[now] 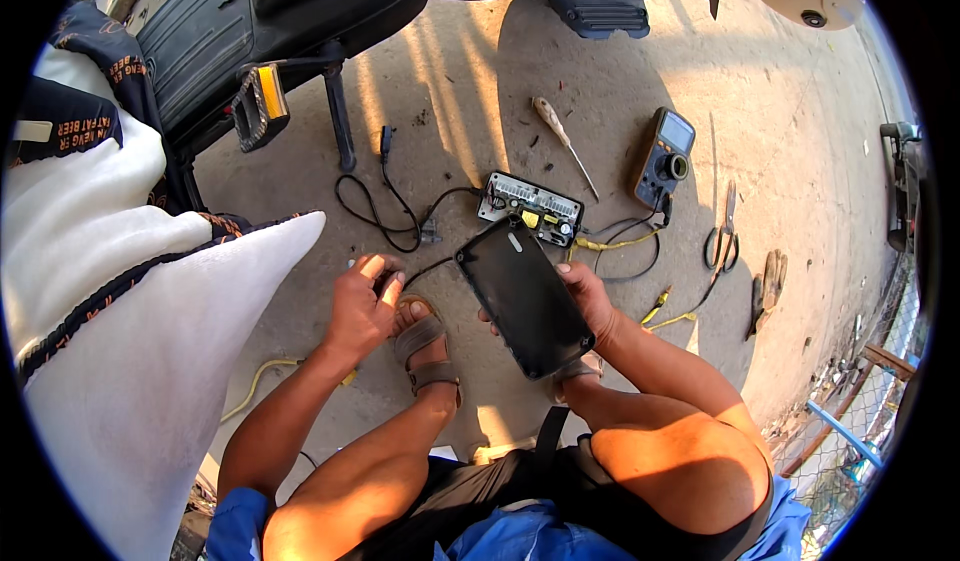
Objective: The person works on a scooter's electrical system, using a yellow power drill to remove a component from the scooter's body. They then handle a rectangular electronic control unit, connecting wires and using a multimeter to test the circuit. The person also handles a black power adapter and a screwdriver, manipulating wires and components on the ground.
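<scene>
Right hand [597, 306] held black cover [525, 301] from beneath, apparently keeping its face clear; left hand [358, 306] curled, contents unclear to me.

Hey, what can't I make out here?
In the head view:
Much of the right hand: behind the black cover.
Part of the open circuit box: behind that cover.
Anything inside the left hand: hidden by its curl.
Any reading on the multimeter: too small.
Vehicle: cut off by the top edge.

Floor [820, 171]: hard, pale (streaked with sunlight)
Tools: light-handled screwdriver [566, 143]; scissors [725, 229]; multimeter [664, 156]
Electrics: open circuit-board case [522, 199]; black plug [386, 143]
Handwear: dark glove [768, 293]
</scene>
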Demonstrator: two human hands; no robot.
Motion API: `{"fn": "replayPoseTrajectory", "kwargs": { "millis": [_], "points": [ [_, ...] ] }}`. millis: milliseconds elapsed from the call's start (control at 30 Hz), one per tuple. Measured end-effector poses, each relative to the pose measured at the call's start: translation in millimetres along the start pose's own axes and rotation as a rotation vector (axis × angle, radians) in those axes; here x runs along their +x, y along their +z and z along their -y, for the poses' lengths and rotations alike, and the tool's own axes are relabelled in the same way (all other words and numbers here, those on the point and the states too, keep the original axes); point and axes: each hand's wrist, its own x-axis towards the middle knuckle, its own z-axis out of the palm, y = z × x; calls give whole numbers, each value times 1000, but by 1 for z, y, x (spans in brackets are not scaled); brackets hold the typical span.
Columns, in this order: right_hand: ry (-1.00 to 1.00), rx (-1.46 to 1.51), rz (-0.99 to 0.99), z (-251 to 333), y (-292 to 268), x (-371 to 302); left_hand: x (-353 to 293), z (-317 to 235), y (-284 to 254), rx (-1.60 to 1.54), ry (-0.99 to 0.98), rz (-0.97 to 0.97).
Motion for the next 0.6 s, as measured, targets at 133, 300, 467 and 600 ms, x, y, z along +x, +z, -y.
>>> {"fn": "replayPoseTrajectory", "kwargs": {
  "millis": [133, 300, 467, 600],
  "points": [
    [-23, -17, -12, 2, -1, 1, 7, -33, 10, -121, 50, 108],
    [-39, -7, -13, 2, -5, 3, 4, -34, 20, -202, 38, 139],
    [-42, 34, -39, 3, -4, 1, -1, -29, 23, -233, -15, 150],
    [-59, 76, 65, 4, -5, 2, -2, -27, 24, -240, -14, 171]
  ]
}}
